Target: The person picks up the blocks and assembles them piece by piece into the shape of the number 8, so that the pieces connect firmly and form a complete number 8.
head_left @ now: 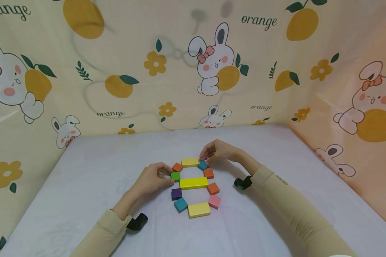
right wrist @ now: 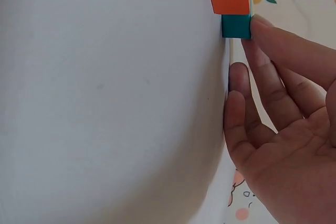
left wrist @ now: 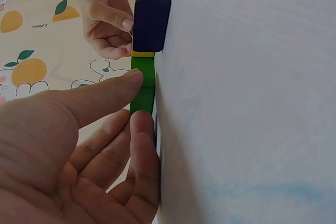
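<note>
Wooden blocks lie on the white table in a figure-eight outline. At its left side my left hand (head_left: pixel 152 177) pinches a small green block (head_left: pixel 175 176) between thumb and fingers; the left wrist view shows the thumb on the green block's (left wrist: pixel 143 85) side. Just above it sits an orange block (head_left: pixel 177 167), close to my fingertips. My right hand (head_left: pixel 220 150) reaches in from the upper right and pinches a blue block (head_left: pixel 202 165) at the top right corner. In the right wrist view, thumb and fingertips meet the blue block's (right wrist: pixel 236 26) edge.
Yellow blocks form the top (head_left: pixel 190 162), middle bar (head_left: pixel 193 183) and bottom (head_left: pixel 199 210). A purple block (head_left: pixel 176 194) and another blue block (head_left: pixel 181 205) continue the left side; two orange blocks and a pink block (head_left: pixel 214 201) the right. Printed cloth walls (head_left: pixel 177 21) stand behind.
</note>
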Motion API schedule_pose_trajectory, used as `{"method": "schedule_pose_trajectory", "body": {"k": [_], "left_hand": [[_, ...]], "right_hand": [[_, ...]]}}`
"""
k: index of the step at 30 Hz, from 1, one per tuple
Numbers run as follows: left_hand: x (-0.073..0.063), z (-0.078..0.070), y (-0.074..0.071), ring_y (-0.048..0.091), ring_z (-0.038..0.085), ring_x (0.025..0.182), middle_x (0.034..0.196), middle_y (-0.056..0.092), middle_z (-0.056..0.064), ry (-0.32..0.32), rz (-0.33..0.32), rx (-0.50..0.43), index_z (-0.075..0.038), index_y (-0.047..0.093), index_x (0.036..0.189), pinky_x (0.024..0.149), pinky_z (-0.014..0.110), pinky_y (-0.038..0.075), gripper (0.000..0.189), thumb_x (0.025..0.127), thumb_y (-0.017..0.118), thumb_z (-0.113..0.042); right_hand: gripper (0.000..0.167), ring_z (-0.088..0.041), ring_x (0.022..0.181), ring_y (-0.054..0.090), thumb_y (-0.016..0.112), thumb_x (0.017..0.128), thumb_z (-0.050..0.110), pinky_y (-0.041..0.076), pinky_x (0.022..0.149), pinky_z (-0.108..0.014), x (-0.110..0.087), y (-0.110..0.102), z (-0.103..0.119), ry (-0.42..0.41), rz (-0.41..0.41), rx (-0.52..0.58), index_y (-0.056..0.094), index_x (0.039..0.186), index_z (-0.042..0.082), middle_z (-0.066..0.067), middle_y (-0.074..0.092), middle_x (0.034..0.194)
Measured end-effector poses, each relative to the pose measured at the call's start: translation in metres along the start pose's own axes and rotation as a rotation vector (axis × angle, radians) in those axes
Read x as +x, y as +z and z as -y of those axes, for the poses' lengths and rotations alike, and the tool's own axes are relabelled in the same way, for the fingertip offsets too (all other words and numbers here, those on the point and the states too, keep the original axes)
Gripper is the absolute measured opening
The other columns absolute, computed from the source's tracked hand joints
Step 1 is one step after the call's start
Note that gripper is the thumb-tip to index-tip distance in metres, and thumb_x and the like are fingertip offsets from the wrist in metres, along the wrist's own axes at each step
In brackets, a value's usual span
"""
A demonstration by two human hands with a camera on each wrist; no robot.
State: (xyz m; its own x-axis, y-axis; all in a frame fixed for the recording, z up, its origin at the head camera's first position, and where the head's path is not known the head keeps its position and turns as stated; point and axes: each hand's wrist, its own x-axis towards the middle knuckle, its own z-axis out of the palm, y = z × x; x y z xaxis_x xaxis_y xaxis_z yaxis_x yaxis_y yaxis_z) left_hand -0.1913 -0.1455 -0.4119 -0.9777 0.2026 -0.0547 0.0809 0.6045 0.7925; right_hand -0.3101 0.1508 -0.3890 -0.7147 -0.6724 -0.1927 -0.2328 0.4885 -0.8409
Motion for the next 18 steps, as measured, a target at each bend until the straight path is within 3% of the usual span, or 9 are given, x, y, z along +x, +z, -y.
{"method": "schedule_pose_trajectory", "body": {"k": [7, 11, 15, 18], "left_hand": [[0.000, 0.001, 0.000, 0.061, 0.016, 0.083, 0.102, 0.069, -0.003, 0.002, 0.008, -0.003, -0.014, 0.068, 0.108, 0.081, 0.036, 0.052, 0.033, 0.080, 0.084, -0.020], [-0.001, -0.001, -0.001, 0.061, 0.016, 0.083, 0.103, 0.069, -0.003, 0.005, 0.006, -0.001, -0.014, 0.068, 0.108, 0.081, 0.036, 0.052, 0.033, 0.080, 0.084, -0.018], [-0.002, -0.004, -0.003, 0.061, 0.017, 0.084, 0.101, 0.068, -0.002, 0.011, 0.005, 0.003, -0.014, 0.068, 0.108, 0.080, 0.035, 0.053, 0.033, 0.080, 0.084, -0.019], [-0.002, -0.006, -0.005, 0.061, 0.017, 0.086, 0.102, 0.067, -0.001, 0.014, 0.007, -0.002, -0.013, 0.068, 0.109, 0.079, 0.034, 0.053, 0.035, 0.079, 0.085, -0.019]], "right_hand": [[0.027, -0.027, 0.096, 0.064, 0.078, 0.082, -0.002, 0.050, 0.091, -0.034, -0.003, 0.002, 0.000, 0.018, -0.019, 0.018, 0.071, 0.108, 0.001, -0.008, 0.072, 0.103], [0.023, -0.026, 0.097, 0.063, 0.076, 0.086, 0.008, 0.050, 0.089, -0.034, -0.003, -0.001, -0.003, 0.031, -0.039, -0.006, 0.072, 0.109, 0.007, -0.005, 0.071, 0.105], [0.020, -0.025, 0.098, 0.059, 0.073, 0.091, 0.021, 0.049, 0.087, -0.035, -0.008, -0.006, -0.004, 0.055, -0.095, -0.053, 0.073, 0.109, 0.012, 0.000, 0.070, 0.107], [0.022, -0.026, 0.099, 0.056, 0.071, 0.092, 0.022, 0.048, 0.085, -0.037, -0.019, -0.007, -0.002, 0.067, -0.146, -0.068, 0.073, 0.110, 0.010, 0.000, 0.070, 0.106]]}}
